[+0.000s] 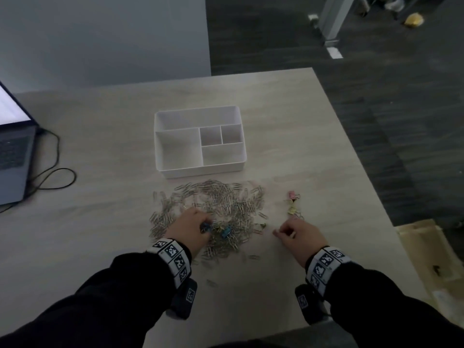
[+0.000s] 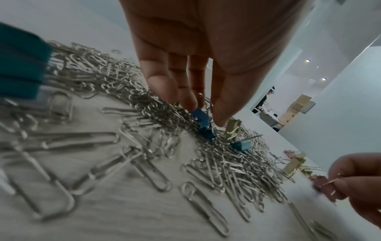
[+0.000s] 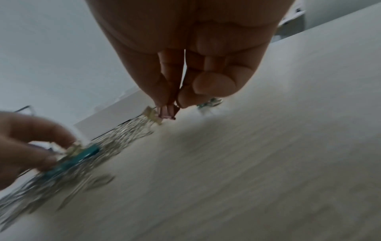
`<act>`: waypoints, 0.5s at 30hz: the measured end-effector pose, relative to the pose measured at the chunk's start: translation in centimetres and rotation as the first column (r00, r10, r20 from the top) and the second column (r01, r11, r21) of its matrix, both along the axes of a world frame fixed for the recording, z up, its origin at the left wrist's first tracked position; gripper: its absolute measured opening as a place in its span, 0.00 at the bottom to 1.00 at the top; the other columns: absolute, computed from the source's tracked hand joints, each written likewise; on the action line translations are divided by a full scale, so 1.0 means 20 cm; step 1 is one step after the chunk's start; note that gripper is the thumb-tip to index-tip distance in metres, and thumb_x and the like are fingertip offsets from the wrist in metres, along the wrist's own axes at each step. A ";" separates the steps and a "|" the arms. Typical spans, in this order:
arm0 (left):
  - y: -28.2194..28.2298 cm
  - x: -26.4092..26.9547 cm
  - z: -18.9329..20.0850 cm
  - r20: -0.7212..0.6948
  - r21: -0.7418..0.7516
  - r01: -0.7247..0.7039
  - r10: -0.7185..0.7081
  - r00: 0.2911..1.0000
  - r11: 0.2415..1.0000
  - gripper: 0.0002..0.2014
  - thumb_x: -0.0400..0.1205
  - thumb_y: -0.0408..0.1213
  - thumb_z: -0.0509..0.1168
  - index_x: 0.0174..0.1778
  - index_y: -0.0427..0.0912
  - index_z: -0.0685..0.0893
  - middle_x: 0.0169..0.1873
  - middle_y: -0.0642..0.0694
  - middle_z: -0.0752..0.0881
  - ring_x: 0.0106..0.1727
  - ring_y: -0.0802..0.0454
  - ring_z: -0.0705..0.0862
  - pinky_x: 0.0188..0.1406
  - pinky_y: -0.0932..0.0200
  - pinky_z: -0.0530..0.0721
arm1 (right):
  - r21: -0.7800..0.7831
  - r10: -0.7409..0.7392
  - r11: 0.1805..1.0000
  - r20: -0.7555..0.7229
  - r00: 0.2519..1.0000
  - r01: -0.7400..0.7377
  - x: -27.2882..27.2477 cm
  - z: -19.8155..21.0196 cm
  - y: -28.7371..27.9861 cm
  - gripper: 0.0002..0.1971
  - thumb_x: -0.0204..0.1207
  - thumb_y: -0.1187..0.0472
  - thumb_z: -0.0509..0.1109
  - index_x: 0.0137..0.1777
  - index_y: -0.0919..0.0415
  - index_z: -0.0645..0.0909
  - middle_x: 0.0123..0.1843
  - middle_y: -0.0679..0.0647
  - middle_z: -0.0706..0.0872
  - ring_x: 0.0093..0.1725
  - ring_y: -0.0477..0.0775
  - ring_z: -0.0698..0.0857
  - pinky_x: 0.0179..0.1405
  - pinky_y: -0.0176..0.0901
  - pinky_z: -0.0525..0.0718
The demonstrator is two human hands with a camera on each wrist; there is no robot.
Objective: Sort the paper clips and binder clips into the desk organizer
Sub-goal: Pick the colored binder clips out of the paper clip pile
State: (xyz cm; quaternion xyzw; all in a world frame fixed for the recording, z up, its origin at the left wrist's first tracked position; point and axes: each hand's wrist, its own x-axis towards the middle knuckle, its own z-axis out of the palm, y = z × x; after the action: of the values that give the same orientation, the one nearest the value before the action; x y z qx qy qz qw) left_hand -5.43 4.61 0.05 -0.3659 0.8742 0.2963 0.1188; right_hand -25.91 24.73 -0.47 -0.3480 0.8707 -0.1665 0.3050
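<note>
We see the left hand (image 1: 188,228) reaching down into the near part of the paper clip pile (image 1: 213,209) on the desk (image 1: 100,222). In the left wrist view its fingers (image 2: 186,97) and thumb are closed in a pinch on a blue binder clip (image 2: 203,122) that sits in the clips, the thumb on one side and the fingertips on the other. Just beside it in the pile stand a yellow binder clip (image 2: 233,128) and a teal binder clip (image 2: 241,146).

The right hand (image 1: 298,236) is to the right of the pile, over bare desk. Its fingers (image 3: 164,88) are drawn together with the thumb and pinch a pink binder clip (image 3: 167,111) by its wire handles, the clip body hanging below the fingertips; we cannot tell whether it touches the desk.

A small group of pink and yellow binder clips (image 1: 292,204) lies beyond the right hand, apart from the pile. The white desk organizer (image 1: 199,141) stands just behind the pile. A laptop (image 1: 12,151) with a cable sits at the desk's left edge.
</note>
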 end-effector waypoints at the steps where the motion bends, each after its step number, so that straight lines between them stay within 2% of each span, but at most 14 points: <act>1: -0.01 0.01 0.00 -0.005 -0.011 0.004 -0.004 1.000 1.000 0.09 0.78 0.42 0.67 0.54 0.50 0.84 0.52 0.52 0.77 0.54 0.55 0.78 0.55 0.65 0.72 | -0.025 -0.028 0.999 -0.025 0.999 0.028 -0.02 0.00 0.02 0.08 0.75 0.49 0.72 0.36 0.48 0.78 0.40 0.49 0.83 0.41 0.51 0.81 0.43 0.44 0.79; 3: -0.02 0.02 0.00 -0.009 -0.014 -0.008 0.007 1.000 1.000 0.07 0.78 0.41 0.68 0.50 0.50 0.86 0.49 0.52 0.78 0.53 0.54 0.79 0.52 0.66 0.70 | -0.054 -0.046 0.998 -0.068 0.997 0.042 -0.05 0.00 0.03 0.05 0.74 0.52 0.72 0.41 0.48 0.79 0.42 0.48 0.79 0.40 0.48 0.78 0.43 0.41 0.76; 5: -0.03 0.04 0.01 -0.022 -0.005 -0.035 0.035 0.999 0.999 0.03 0.77 0.39 0.68 0.43 0.53 0.86 0.44 0.53 0.80 0.49 0.53 0.79 0.48 0.63 0.72 | -0.080 -0.026 0.997 -0.064 0.998 0.020 -0.03 0.00 0.01 0.05 0.73 0.55 0.72 0.47 0.49 0.80 0.43 0.47 0.77 0.39 0.45 0.77 0.45 0.39 0.74; 8: -0.03 0.07 0.02 -0.048 0.021 -0.121 0.122 0.991 0.992 0.04 0.77 0.37 0.69 0.39 0.51 0.88 0.42 0.52 0.85 0.45 0.53 0.81 0.47 0.59 0.78 | -0.139 0.126 0.981 -0.061 0.990 -0.134 0.07 0.03 -0.08 0.05 0.74 0.56 0.70 0.49 0.51 0.81 0.42 0.46 0.79 0.42 0.47 0.77 0.47 0.41 0.76; 10: -0.04 0.10 0.03 -0.042 0.043 -0.187 0.189 0.981 0.981 0.06 0.77 0.38 0.69 0.38 0.54 0.88 0.41 0.54 0.86 0.44 0.54 0.83 0.47 0.60 0.81 | -0.145 0.254 0.956 -0.032 0.967 -0.256 0.16 0.05 -0.17 0.06 0.75 0.57 0.68 0.51 0.53 0.82 0.44 0.47 0.81 0.43 0.47 0.78 0.48 0.41 0.77; 13: -0.06 0.15 0.03 -0.066 0.124 -0.310 0.320 0.945 0.943 0.10 0.76 0.38 0.70 0.32 0.59 0.84 0.38 0.56 0.87 0.43 0.56 0.84 0.48 0.58 0.84 | -0.080 0.376 0.924 0.010 0.927 -0.374 0.28 0.05 -0.31 0.11 0.77 0.56 0.64 0.58 0.52 0.81 0.53 0.51 0.82 0.52 0.52 0.81 0.55 0.48 0.81; 15: -0.07 0.18 0.03 -0.101 0.197 -0.410 0.434 0.895 0.891 0.09 0.75 0.38 0.72 0.32 0.58 0.85 0.37 0.56 0.88 0.41 0.56 0.85 0.49 0.57 0.85 | -0.041 0.389 0.921 0.019 0.921 -0.388 0.33 0.04 -0.38 0.14 0.76 0.56 0.64 0.61 0.50 0.80 0.59 0.51 0.81 0.58 0.54 0.80 0.60 0.48 0.80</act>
State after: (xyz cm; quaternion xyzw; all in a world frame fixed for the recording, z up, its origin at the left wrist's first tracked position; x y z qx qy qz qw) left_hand -1.90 3.13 0.68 -0.5137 0.7513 0.4139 0.0199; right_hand -19.39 17.22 0.31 -0.5169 0.7772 -0.1230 0.3371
